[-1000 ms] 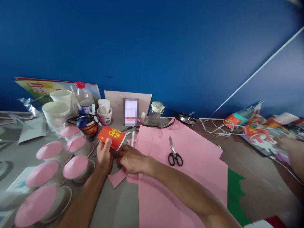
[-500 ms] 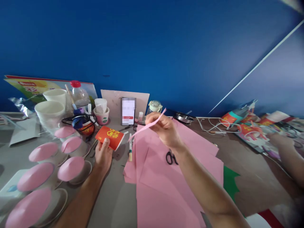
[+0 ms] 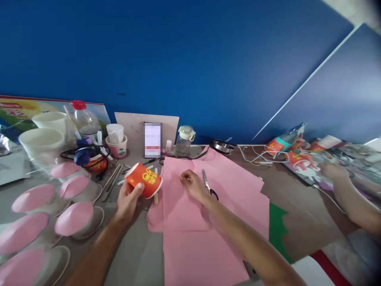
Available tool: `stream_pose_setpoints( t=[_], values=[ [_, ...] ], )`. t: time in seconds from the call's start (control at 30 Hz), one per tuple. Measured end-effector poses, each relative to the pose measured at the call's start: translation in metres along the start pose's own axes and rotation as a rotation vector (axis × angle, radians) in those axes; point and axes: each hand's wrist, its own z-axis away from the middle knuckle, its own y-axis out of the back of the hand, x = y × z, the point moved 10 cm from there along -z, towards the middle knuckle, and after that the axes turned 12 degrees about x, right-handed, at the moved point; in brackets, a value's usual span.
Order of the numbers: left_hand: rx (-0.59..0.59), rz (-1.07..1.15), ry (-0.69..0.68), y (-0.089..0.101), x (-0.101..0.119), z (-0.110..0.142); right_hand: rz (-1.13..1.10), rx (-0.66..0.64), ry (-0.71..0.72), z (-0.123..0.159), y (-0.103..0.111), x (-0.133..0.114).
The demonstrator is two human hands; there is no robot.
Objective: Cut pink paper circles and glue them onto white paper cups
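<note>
My left hand (image 3: 129, 198) is wrapped around a red paper cup (image 3: 145, 180) with yellow lettering. The cup is tipped on its side, its white rim facing right. My right hand (image 3: 191, 183) has its fingers pinched together over the pink paper (image 3: 184, 212), closed on a sheet whose outline partly blends with the pink paper beneath. Just right of that hand lie scissors (image 3: 209, 186) with black handles. Partly behind the red cup is a marker (image 3: 156, 198). To the left stand several white cups topped with pink paper cones (image 3: 74, 217).
Stacked white cups (image 3: 41, 139), a red-capped bottle (image 3: 86, 119) and a phone (image 3: 152, 139) line the back. A glass jar (image 3: 183, 141) and a tape roll (image 3: 222, 146) stand farther right. Another person's hand (image 3: 336, 172) is at the right, near white cables (image 3: 253, 159).
My right hand has lowered, bringing the pink paper down from its raised, edge-on position towards the stack. My left hand has turned the red cup slightly. The whole view has shifted right.
</note>
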Motion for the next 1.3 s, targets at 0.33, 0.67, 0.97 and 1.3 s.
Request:
stream_pose_setpoints(
  t=[0.33,0.67,0.97,1.3],
  values=[
    [-0.449,-0.34,-0.032,-0.053,-0.002,0.051,0.24,0.045,0.309,0.002,-0.017,-0.019],
    [-0.386,-0.338,0.001,-0.043,-0.012,0.045,0.274,-0.204,0.58,0.054,0.019,-0.037],
    [-0.37,-0.433,-0.107,-0.038,-0.008,0.037,0.504,-0.452,0.595,0.089,-0.005,-0.024],
    [-0.449,-0.636,-0.096,-0.059,-0.004,0.051,0.489,-0.362,0.673,0.088,-0.006,-0.02]
  ],
)
